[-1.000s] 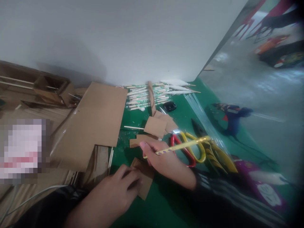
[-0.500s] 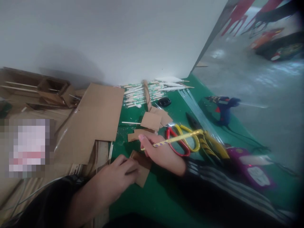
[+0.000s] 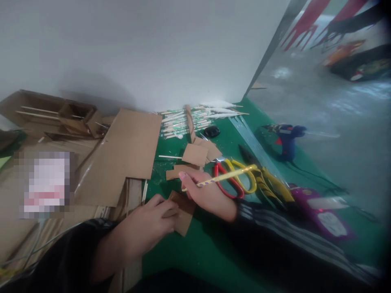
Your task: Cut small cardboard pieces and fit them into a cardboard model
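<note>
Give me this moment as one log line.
left hand: on small cardboard piece | right hand: holding yellow pencil | blue glue gun: on green tabletop

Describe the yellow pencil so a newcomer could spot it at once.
On the green surface, find the red loop handle. Beside it, the right hand holds the pencil, which slants up toward the right. Unlike the curved yellow handles nearby, it is thin, straight and dark-spotted.

The right grip (image 3: 212,197) holds a yellow pencil (image 3: 228,177); left grip (image 3: 148,228) touches cardboard (image 3: 185,213).
</note>
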The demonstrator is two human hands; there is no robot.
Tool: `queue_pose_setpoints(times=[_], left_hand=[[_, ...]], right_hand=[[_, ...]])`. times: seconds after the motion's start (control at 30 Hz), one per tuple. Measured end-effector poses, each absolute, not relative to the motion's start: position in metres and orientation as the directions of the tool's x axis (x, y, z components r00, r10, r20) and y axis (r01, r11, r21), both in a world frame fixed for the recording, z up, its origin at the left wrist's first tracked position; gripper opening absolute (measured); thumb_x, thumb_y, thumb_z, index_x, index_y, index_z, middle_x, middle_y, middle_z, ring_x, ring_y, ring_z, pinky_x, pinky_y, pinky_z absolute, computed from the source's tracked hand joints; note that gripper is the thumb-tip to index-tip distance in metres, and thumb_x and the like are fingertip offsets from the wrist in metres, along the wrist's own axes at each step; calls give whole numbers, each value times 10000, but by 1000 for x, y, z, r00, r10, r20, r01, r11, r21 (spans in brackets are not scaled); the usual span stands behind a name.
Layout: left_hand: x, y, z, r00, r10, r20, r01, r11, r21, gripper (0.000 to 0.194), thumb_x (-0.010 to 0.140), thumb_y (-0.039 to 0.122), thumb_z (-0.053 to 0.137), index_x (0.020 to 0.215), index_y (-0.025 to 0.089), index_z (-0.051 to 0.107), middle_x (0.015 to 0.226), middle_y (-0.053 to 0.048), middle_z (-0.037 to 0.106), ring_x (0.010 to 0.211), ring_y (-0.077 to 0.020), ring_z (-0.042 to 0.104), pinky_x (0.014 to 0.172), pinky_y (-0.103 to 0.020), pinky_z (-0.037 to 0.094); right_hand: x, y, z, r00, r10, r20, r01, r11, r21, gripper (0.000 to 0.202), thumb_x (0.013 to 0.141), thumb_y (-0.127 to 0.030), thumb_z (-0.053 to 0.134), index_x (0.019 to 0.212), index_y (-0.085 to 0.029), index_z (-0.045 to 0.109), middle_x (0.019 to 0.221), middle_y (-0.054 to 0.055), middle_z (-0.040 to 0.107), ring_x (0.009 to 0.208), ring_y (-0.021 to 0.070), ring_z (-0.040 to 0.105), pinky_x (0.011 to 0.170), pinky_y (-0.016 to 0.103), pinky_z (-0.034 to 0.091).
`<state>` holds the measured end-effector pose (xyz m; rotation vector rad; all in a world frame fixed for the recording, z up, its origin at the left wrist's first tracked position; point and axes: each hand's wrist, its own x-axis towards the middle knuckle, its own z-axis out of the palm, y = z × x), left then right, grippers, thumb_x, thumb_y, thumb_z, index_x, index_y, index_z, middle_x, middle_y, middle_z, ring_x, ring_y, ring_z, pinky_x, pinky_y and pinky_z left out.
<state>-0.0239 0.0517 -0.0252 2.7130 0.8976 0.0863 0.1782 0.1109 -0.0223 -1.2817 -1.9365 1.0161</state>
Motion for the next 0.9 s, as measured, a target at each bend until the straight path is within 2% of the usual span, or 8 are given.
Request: queue_pose_setpoints(times=[0.23, 0.4, 0.7, 0.9], left_hand=[[-22, 55, -7, 805, 578, -133, 584, -731, 353, 410, 825, 69, 548, 1220, 177, 541, 1243, -96, 531, 1039, -256, 480, 843, -381, 510], [-25, 57, -12, 826, 550, -125, 555, -755, 348, 485, 782, 2, 522, 1232, 183, 528, 1267, -93, 523, 1046, -244, 475, 848, -359, 504], [-28, 56, -19, 831, 543, -124, 556, -793, 250, 535, 769, 5, 542, 1264, 202, 489, 1259, -83, 523, 983, -235, 483, 779, -328, 500], [-28, 55, -24, 826, 547, -138, 564, -799, 209, 528, 778, 16, 540, 1268, 202, 485, 1263, -87, 511, 979, -232, 481, 802, -338, 490]], right_hand=[[180, 110, -23, -352, 935, 46, 450, 212, -867, 449, 986, -393, 393, 604, -201, 529, 489, -43, 533, 490, 114, 527, 518, 253, 372], [182, 111, -22, -360, 932, 25, 428, 189, -884, 449, 984, -390, 400, 598, -200, 526, 486, -44, 524, 502, 117, 531, 519, 249, 377], [182, 112, -21, -365, 931, 25, 429, 191, -883, 462, 990, -400, 371, 600, -200, 518, 493, -38, 524, 506, 125, 522, 512, 257, 374], [182, 112, -19, -374, 927, 15, 457, 198, -867, 468, 996, -393, 363, 600, -201, 521, 469, -47, 510, 495, 121, 520, 526, 258, 370]])
